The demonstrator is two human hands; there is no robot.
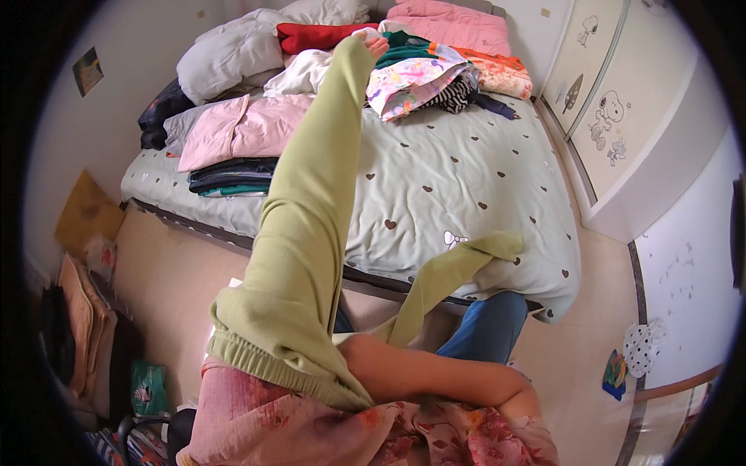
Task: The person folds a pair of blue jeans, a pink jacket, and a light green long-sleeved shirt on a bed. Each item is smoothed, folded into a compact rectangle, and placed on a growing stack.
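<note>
Light green knit trousers (pixel 303 186) with a gathered elastic waistband cover my outstretched left arm. My left hand (pixel 377 45) pokes out past the far cuff, over the bed; its fingers are partly visible, with something small and white beside them. Whether it grips anything is unclear. My right forearm crosses my lap to the trousers, and its hand is hidden by the fabric near the waistband. The other green leg (pixel 431 285) hangs loosely, its end lying on the bed's near edge.
The bed (pixel 431 192) wears a pale heart-print cover. On it are a folded pink garment (pixel 239 128) over a stack of dark clothes (pixel 233 177), a multicoloured print garment (pixel 408 84), and a white quilt (pixel 233 58). A sliding wardrobe (pixel 606 99) stands right; a green packet (pixel 148 387) lies lower left.
</note>
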